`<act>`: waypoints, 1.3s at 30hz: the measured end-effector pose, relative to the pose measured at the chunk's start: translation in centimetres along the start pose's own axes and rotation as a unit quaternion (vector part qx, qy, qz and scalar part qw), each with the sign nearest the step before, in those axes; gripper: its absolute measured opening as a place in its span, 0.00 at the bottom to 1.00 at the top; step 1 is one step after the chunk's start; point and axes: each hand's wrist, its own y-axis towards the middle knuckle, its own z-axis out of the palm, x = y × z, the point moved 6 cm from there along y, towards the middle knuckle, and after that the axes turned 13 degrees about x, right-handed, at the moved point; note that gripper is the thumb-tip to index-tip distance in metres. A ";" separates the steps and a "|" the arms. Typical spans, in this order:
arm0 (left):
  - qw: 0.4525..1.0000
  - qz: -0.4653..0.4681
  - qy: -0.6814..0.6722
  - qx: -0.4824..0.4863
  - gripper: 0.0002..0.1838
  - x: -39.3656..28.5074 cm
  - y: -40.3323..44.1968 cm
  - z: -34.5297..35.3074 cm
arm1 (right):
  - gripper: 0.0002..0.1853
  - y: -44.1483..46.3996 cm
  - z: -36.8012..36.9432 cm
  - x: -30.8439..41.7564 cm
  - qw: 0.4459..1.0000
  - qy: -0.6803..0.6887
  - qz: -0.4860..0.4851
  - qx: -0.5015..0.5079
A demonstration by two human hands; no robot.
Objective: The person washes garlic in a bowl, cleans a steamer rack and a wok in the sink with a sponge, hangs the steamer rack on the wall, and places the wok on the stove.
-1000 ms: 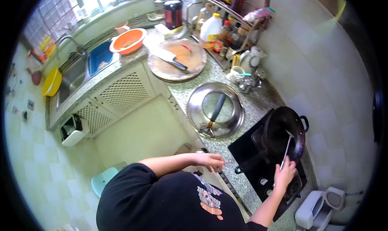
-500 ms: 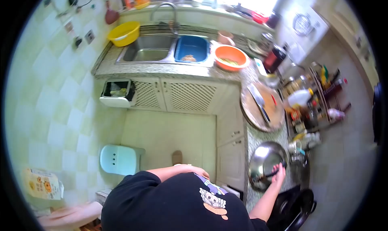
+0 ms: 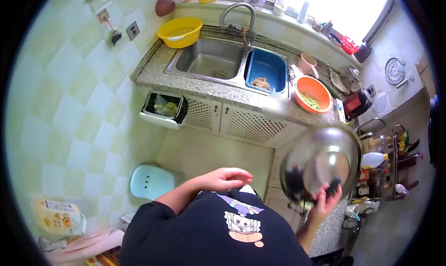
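Note:
My right hand (image 3: pixel 326 202) grips the black knob (image 3: pixel 332 187) of a large, shiny metal pot lid (image 3: pixel 306 161). The lid is raised and tilted above the right-hand counter, and it hides the round chopping board and much of the worktop. In front of my waist, my left hand (image 3: pixel 228 178) is empty, its fingers loosely stretched out, close to my black T-shirt (image 3: pixel 195 233).
An orange colander (image 3: pixel 302 90) with green vegetables stands beyond the lid, beside a blue basin (image 3: pixel 267 68) in the sink. A yellow basin (image 3: pixel 180 42) is at the far left. A bottle rack (image 3: pixel 395 159) stands right; a pale blue stool (image 3: pixel 151 182) is on the floor.
My right hand has lifted the lid off the counter and brought it up towards the sink side. My left hand has risen away from my waist. The view has shifted towards the sink.

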 end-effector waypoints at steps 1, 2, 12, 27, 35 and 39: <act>0.999 0.028 0.019 0.011 0.24 -2.3 1.1 0.1 | 0.28 1.9 4.2 -0.1 0.996 0.031 -0.012 0.084; 0.997 0.055 0.049 -0.011 0.27 -4.7 2.0 -0.3 | 0.30 3.5 8.3 -0.4 0.986 0.034 -0.003 0.163; 0.818 0.264 0.287 -0.423 0.22 -14.3 -1.6 -16.8 | 0.31 13.8 40.1 -2.5 0.764 0.078 -0.233 0.596; 0.672 0.181 0.359 -0.622 0.10 -16.5 -15.3 -40.4 | 0.31 24.2 46.8 -13.6 0.683 -0.099 -0.122 0.714; 0.690 0.194 0.352 -0.602 0.10 -16.5 -17.7 -52.7 | 0.24 28.1 46.7 -16.2 0.738 -0.174 -0.051 0.650; 0.701 0.165 0.351 -0.599 0.10 -17.1 -18.5 -56.2 | 0.24 27.8 48.1 -16.7 0.750 -0.180 -0.056 0.634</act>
